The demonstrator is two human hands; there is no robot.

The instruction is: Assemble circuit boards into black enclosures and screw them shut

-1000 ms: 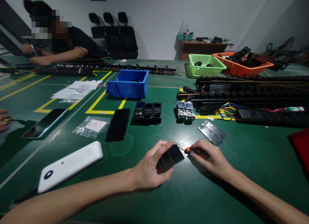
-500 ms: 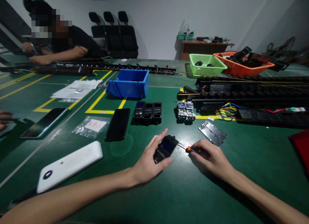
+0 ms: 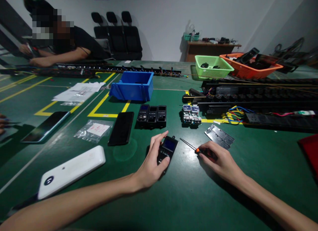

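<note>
A small black module with a dark screen is held between the thumb and fingers of my left hand. My right hand grips a screwdriver by its handle, and its thin shaft points left, just apart from the module. Beyond my left hand stand several joined black modules. Two bare circuit boards with small screens sit behind the screwdriver tip. A flat dark plastic cover lies beyond my right hand.
A blue bin, a black phone, a plastic bag and a white device are on the green table. Green and orange baskets stand behind black rails with wires. Across the table sits a person.
The module in my left hand has turned more upright and shifted slightly left. The screwdriver has moved away from its edge, a little to the right.
</note>
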